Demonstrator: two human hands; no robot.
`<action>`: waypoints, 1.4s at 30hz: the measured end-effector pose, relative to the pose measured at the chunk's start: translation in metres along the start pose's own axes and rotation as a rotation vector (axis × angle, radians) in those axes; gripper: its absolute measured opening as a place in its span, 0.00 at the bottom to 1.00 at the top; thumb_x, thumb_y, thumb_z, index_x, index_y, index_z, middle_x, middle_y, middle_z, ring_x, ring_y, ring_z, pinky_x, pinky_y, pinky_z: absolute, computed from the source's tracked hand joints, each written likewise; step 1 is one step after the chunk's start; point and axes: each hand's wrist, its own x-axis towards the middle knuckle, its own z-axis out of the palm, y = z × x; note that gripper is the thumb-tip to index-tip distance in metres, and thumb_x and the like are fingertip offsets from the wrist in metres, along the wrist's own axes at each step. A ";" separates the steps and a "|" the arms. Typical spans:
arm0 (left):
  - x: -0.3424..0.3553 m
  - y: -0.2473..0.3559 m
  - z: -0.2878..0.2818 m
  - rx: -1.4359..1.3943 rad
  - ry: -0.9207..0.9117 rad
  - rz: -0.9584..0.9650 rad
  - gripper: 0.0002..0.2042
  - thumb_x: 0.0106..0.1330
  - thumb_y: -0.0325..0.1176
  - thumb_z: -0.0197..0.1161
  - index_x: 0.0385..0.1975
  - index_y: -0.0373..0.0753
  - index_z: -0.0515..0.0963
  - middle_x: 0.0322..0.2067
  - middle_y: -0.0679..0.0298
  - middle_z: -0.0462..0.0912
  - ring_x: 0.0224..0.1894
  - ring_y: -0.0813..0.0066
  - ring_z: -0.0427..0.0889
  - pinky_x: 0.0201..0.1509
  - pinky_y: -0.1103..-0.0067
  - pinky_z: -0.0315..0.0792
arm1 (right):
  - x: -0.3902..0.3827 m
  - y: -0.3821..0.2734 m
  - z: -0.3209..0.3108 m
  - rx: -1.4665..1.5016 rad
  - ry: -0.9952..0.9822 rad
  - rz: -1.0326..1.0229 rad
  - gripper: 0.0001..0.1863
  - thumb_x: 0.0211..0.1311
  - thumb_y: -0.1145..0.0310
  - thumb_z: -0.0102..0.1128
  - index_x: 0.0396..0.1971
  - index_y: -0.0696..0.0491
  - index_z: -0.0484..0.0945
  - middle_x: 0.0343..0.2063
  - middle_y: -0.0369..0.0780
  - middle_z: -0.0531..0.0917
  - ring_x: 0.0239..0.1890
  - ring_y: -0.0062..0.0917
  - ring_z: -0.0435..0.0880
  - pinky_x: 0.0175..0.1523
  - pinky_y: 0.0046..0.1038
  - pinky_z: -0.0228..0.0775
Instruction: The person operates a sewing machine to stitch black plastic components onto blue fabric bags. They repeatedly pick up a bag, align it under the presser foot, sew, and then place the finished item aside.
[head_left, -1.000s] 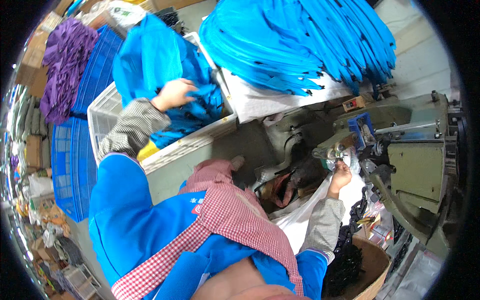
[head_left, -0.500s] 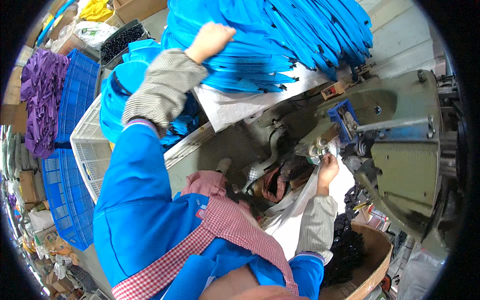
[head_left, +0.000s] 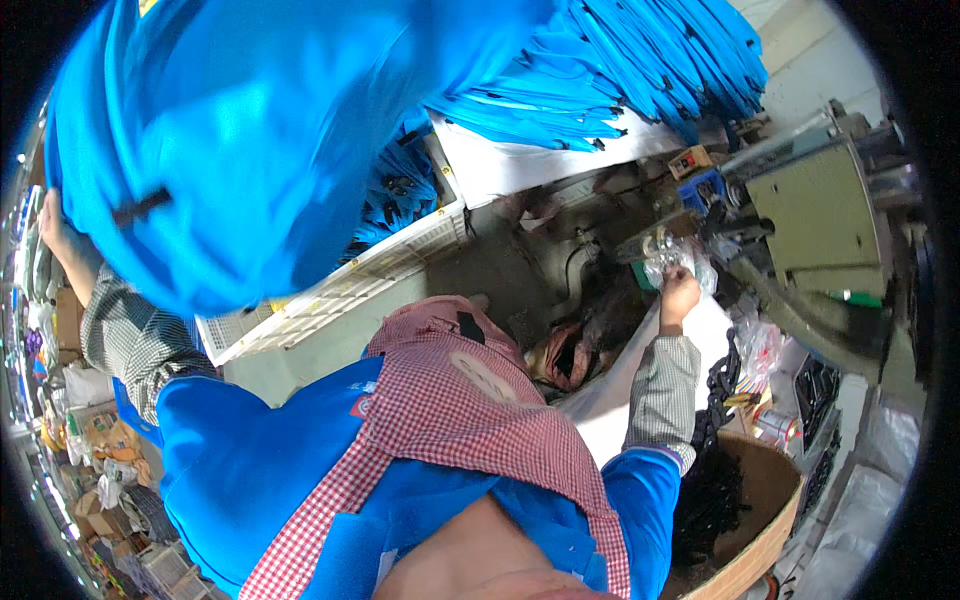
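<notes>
A large blue fabric piece point(head_left: 240, 150) with a short black tab spreads across the upper left. My left hand point(head_left: 62, 235) grips its outer edge at the far left, fingers partly hidden behind the cloth. My right hand point(head_left: 680, 292) is closed in a pinch beside the working head of a green machine point(head_left: 818, 215), next to clear plastic and small metal parts; what its fingertips hold is too small to tell. More blue fabric pieces point(head_left: 660, 70) with black tips lie stacked on a white sheet point(head_left: 500, 165) at the back.
Below the raised cloth stands a white plastic crate point(head_left: 330, 300) with blue pieces inside. A cardboard box point(head_left: 765, 510) of black parts point(head_left: 712, 495) sits by my right forearm. A small blue bin point(head_left: 703, 188) rests on the machine. Bags and boxes crowd the left edge.
My left hand has moved from the blue stack out to the far left, drawing a large blue fabric piece with it over the crate. My right hand stays pinched by the machine head.
</notes>
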 end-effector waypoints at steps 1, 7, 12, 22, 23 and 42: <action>-0.026 -0.004 0.015 -0.047 -0.054 -0.039 0.12 0.62 0.32 0.52 0.42 0.35 0.73 0.35 0.63 0.77 0.33 0.78 0.75 0.38 0.82 0.71 | 0.002 -0.011 -0.007 -0.063 -0.014 0.046 0.08 0.50 0.64 0.57 0.25 0.52 0.80 0.22 0.47 0.80 0.26 0.41 0.79 0.33 0.36 0.69; -0.118 -0.070 0.137 -0.001 -0.879 -0.118 0.12 0.48 0.35 0.66 0.29 0.38 0.73 0.27 0.73 0.73 0.25 0.86 0.69 0.27 0.88 0.61 | 0.006 -0.096 -0.055 1.507 -0.258 0.531 0.09 0.52 0.76 0.58 0.34 0.62 0.74 0.23 0.38 0.77 0.21 0.17 0.74 0.25 0.15 0.69; -0.245 -0.051 0.273 -0.249 -1.371 -0.228 0.10 0.40 0.29 0.70 0.18 0.34 0.75 0.18 0.70 0.75 0.22 0.87 0.70 0.24 0.87 0.63 | 0.011 -0.106 -0.079 1.494 -0.283 0.500 0.10 0.51 0.73 0.62 0.28 0.64 0.76 0.20 0.39 0.77 0.17 0.16 0.73 0.23 0.16 0.69; -0.322 -0.045 0.404 -0.232 -1.517 -0.238 0.09 0.47 0.30 0.68 0.22 0.31 0.77 0.17 0.68 0.76 0.20 0.84 0.71 0.23 0.84 0.65 | -0.120 -0.140 -0.083 2.278 -0.029 0.594 0.41 0.56 0.37 0.38 0.59 0.57 0.54 0.57 0.46 0.63 0.61 0.37 0.58 0.64 0.42 0.46; -0.340 -0.035 0.415 -0.279 -1.550 -0.267 0.10 0.47 0.32 0.68 0.23 0.32 0.77 0.18 0.67 0.76 0.21 0.83 0.72 0.25 0.84 0.66 | -0.133 -0.152 -0.071 2.123 0.046 0.488 0.39 0.56 0.43 0.46 0.59 0.56 0.54 0.57 0.44 0.63 0.61 0.37 0.57 0.65 0.40 0.44; -0.460 0.034 0.497 -0.869 -1.939 -0.943 0.08 0.57 0.26 0.58 0.35 0.30 0.74 0.27 0.67 0.78 0.28 0.87 0.73 0.31 0.85 0.69 | -0.079 -0.135 -0.083 1.292 0.131 0.660 0.18 0.49 0.71 0.65 0.40 0.59 0.71 0.35 0.39 0.79 0.35 0.20 0.77 0.43 0.22 0.69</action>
